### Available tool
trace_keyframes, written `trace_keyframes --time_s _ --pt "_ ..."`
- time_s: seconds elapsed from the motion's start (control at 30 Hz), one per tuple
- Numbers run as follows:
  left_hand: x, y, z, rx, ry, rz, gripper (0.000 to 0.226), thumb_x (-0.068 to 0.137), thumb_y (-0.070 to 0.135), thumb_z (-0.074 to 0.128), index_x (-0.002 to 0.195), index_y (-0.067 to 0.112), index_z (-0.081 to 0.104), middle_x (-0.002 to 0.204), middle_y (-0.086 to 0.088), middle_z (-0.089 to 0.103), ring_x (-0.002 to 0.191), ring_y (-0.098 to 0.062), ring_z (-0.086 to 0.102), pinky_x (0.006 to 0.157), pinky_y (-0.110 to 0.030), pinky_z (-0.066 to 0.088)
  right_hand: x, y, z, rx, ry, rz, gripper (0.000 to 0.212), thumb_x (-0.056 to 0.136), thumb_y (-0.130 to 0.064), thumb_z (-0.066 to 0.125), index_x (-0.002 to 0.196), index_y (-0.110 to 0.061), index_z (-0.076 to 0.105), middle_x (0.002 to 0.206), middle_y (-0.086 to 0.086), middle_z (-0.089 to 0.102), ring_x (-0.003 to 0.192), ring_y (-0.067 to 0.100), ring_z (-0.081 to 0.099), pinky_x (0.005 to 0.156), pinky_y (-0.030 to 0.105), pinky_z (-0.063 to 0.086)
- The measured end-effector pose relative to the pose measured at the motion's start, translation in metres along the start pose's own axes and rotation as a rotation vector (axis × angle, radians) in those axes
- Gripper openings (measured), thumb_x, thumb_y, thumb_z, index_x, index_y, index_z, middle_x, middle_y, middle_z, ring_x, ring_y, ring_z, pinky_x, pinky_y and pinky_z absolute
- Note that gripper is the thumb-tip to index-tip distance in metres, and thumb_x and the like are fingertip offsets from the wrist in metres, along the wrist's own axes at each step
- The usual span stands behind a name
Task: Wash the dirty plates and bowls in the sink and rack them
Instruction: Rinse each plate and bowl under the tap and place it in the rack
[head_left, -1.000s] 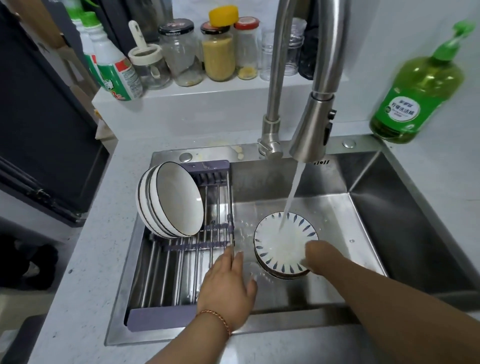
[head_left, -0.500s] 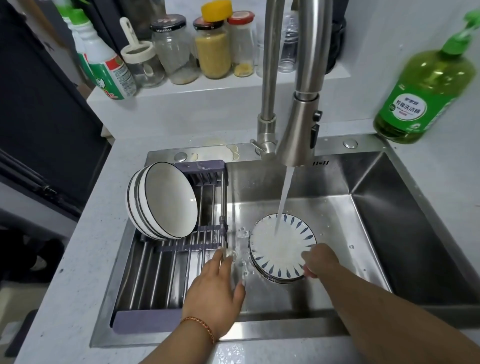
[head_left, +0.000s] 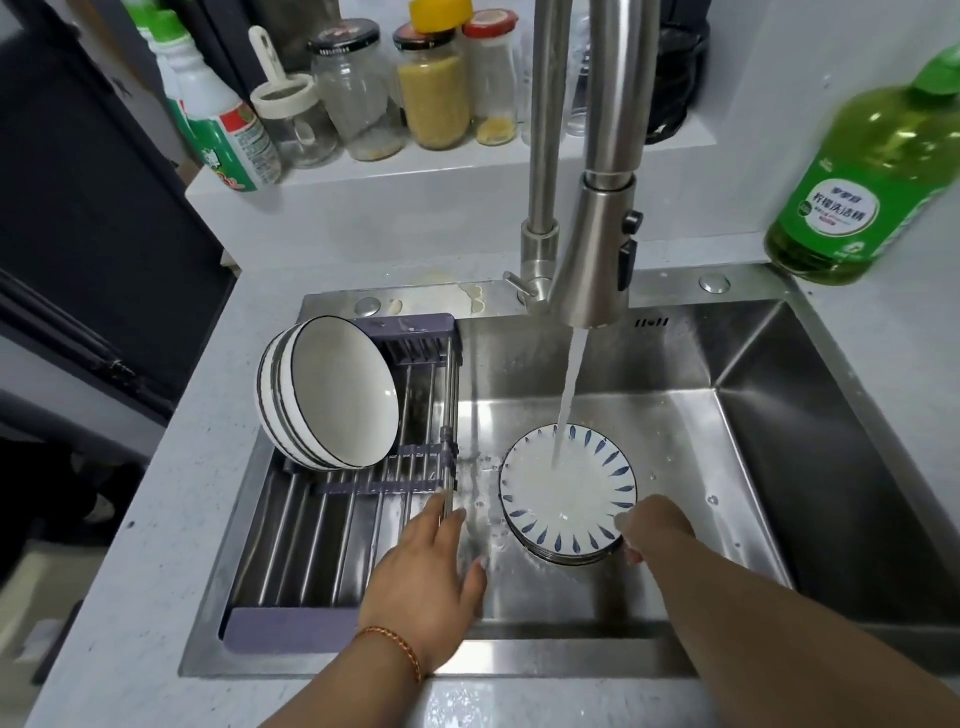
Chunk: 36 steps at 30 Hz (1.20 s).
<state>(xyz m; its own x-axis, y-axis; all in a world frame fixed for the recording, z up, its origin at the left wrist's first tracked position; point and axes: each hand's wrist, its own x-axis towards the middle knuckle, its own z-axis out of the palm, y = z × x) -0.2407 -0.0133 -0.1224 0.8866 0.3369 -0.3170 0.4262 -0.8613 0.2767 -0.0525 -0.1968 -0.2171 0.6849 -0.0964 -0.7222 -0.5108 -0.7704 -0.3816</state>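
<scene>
Not much has changed in the last second: right hand (head_left: 655, 525) still pinches the near rim of the plate stack (head_left: 567, 488) under the faucet (head_left: 592, 260), left hand (head_left: 434, 571) hovers spread beside it, so rinsing's barely begun.

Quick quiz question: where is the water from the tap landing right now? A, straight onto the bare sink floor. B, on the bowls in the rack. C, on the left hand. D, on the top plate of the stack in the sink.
D: the stream from the faucet falls onto the blue-leaf plate atop the stack, whose edge the right hand touches.
</scene>
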Motion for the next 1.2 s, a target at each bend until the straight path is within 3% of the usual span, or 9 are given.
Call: trace_keyframes --time_s 0.3,0.5,0.63,0.73,0.83,0.97,1.07,1.13,1.2 --pt "0.001 0.001 0.002 0.021 0.009 -0.002 0.061 0.097 0.055 0.029 0.151 0.028 0.02 0.162 0.01 -0.003 0.146 -0.01 0.015 0.113 -0.027 0.028 -0.008 -0.01 -0.017 0.436 -0.071 -0.059 0.017 0.084 -0.004 0.063 0.091 0.008 0.055 0.101 0.03 0.063 0.08 0.041 0.068 0.064 0.044 0.06" --pt "0.002 -0.002 0.003 -0.002 0.063 0.012 0.059 0.097 0.051 0.033 0.149 0.025 0.026 0.161 0.008 0.004 0.145 -0.012 0.02 0.112 -0.027 0.029 -0.038 -0.011 -0.044 0.558 -0.103 -0.08 0.006 0.083 0.01 0.051 0.079 0.008 0.054 0.071 0.027 0.06 0.055 0.037 0.063 0.047 0.038 0.058" --pt "-0.002 -0.001 0.008 -0.021 0.193 0.065 0.056 0.095 0.046 0.035 0.145 0.021 0.038 0.156 0.002 0.026 0.142 -0.017 0.028 0.115 -0.028 0.022 -0.058 -0.006 -0.061 0.73 -0.22 -0.092 0.011 0.085 0.012 0.048 0.09 0.012 0.058 0.082 0.029 0.064 0.059 0.035 0.064 0.046 0.031 0.057" --pt "0.0 0.021 0.002 -0.421 0.41 0.052 0.041 0.098 0.038 0.039 0.134 0.021 0.049 0.138 0.002 0.05 0.121 -0.014 0.051 0.104 -0.022 0.037 -0.072 -0.005 -0.07 0.798 -0.225 -0.196 0.014 0.086 0.012 0.049 0.094 0.012 0.06 0.087 0.029 0.067 0.06 0.033 0.065 0.048 0.029 0.057" --pt "0.024 0.057 -0.021 -1.357 0.078 -0.325 0.037 0.1 0.038 0.044 0.131 0.017 0.05 0.114 -0.005 0.066 0.096 -0.018 0.065 0.081 -0.023 0.055 -0.083 -0.007 -0.075 0.796 -0.206 -0.351 0.016 0.088 0.01 0.049 0.095 0.01 0.064 0.09 0.026 0.07 0.067 0.033 0.066 0.048 0.03 0.055" --pt "0.045 0.08 -0.037 -2.029 -0.168 -0.347 0.049 0.099 0.048 0.038 0.128 0.014 0.057 0.12 -0.013 0.068 0.109 -0.032 0.065 0.097 -0.055 0.049 -0.098 -0.015 -0.085 0.671 -0.18 -0.487 0.015 0.086 0.005 0.055 0.096 0.016 0.059 0.089 0.023 0.071 0.067 0.029 0.068 0.055 0.034 0.056" --pt "0.052 0.084 -0.039 -2.046 -0.061 -0.344 0.042 0.101 0.04 0.038 0.125 0.012 0.058 0.114 -0.011 0.071 0.103 -0.029 0.068 0.085 -0.051 0.056 -0.107 -0.023 -0.09 0.363 0.049 -0.603 0.011 0.082 -0.008 0.063 0.079 -0.002 0.054 0.075 0.007 0.065 0.066 0.017 0.063 0.066 0.039 0.054" --pt "0.058 0.083 -0.038 -1.997 -0.001 -0.335 0.04 0.102 0.039 0.038 0.126 0.013 0.057 0.113 -0.01 0.071 0.101 -0.028 0.069 0.08 -0.047 0.059 -0.112 -0.027 -0.095 -0.081 0.368 -0.818 0.012 0.078 -0.025 0.064 0.086 -0.02 0.056 0.096 -0.006 0.061 0.09 0.014 0.057 0.083 0.033 0.046" --pt "0.063 0.081 -0.036 -1.946 0.051 -0.363 0.041 0.101 0.041 0.041 0.127 0.014 0.057 0.113 -0.01 0.071 0.1 -0.028 0.069 0.081 -0.048 0.058 -0.117 -0.027 -0.097 -0.423 0.399 -1.039 0.039 0.082 -0.045 0.046 0.111 -0.024 0.062 0.128 -0.005 0.055 0.124 0.017 0.046 0.111 0.038 0.028"
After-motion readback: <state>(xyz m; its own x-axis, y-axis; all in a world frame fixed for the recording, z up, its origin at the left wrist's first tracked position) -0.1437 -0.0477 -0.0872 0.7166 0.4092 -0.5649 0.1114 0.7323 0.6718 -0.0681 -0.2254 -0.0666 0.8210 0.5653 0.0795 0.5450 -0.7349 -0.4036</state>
